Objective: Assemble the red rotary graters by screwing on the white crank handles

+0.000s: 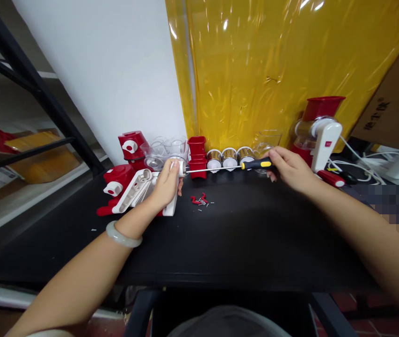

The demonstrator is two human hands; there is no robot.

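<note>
My right hand [286, 167] is closed on the black and yellow handle of a screwdriver [257, 164]. The long shaft points left, and its tip meets the end of a round white plastic part [181, 167]. Wrapped around that white part is my left hand [168, 181], which hides much of it. White crank arms with red handles [132, 193] lie just left of my left hand. Below the screwdriver, small red plastic pieces [195, 200] and several loose screws [202, 203] lie on the black table [241, 243].
Red bases with white knobs [129, 146], clear plastic housings [175, 146], stacked red hoppers [197, 157] and three grater drums [229, 157] line the back. An assembled rotary grater [323, 135] stands at right, near white cables [364, 166]. A black metal frame [38, 89] rises at left.
</note>
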